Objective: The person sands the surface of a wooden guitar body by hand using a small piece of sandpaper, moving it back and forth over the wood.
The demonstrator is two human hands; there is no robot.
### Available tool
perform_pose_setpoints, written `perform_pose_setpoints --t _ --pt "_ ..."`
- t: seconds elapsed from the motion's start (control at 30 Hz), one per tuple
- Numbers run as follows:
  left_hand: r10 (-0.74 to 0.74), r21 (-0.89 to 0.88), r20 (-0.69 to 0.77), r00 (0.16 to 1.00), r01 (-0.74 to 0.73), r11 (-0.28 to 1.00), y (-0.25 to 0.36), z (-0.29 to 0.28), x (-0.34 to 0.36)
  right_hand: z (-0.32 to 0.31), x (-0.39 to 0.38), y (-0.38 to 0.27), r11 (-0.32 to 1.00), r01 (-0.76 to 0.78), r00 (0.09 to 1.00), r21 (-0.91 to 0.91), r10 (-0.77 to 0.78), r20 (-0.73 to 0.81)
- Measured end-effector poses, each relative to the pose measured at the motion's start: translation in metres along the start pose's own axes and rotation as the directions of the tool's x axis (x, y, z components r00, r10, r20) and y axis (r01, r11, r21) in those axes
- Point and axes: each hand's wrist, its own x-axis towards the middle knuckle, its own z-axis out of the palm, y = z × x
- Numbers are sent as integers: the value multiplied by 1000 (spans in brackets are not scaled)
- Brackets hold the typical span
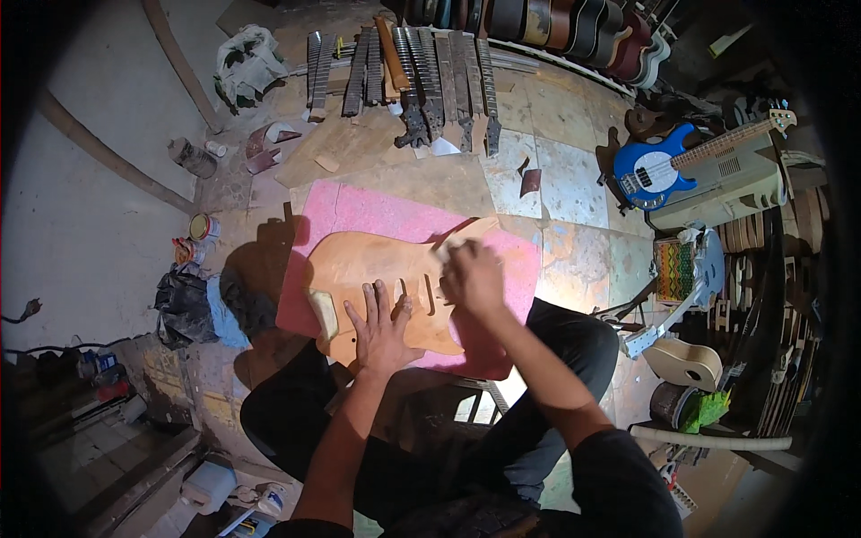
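Observation:
An unfinished wooden electric guitar body (pixel 368 260) lies flat on a pink board (pixel 336 208) in front of my knees. Its slots and cavities face up. My left hand (pixel 383 336) is open, fingers spread, pressing on the body's near part beside the cavities. At the upper right horn, my right hand (pixel 473 276) is closed round a pale piece that looks like folded sandpaper (pixel 442 251), mostly hidden under the fingers and slightly blurred. That piece touches the wood along the horn's edge.
Several guitar necks (pixel 430 81) lie in a row at the back. A blue bass guitar (pixel 659 166) leans at the right, above a small guitar body (pixel 686 363). A tin (pixel 204 226) and black plastic bag (pixel 184 305) stand left. A brown sandpaper scrap (pixel 530 183) lies beyond the board.

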Motion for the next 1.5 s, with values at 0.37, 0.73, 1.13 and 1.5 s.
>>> perform_pose_setpoints --t 0.37,0.73,1.13,1.5 --pt "19 -31 -63 998 -21 999 -4 6 -1 14 6 -35 996 -81 994 26 83 -74" --pt "25 -61 -94 995 -31 998 -5 10 0 8 3 -42 998 -53 999 28 54 -8" --pt "30 -4 -58 998 -31 1000 -3 6 1 5 5 -31 1000 -20 1000 13 20 0" --pt "22 20 -30 999 -21 1000 -4 5 -2 9 -1 -32 1000 2 1000 12 -2 -23"
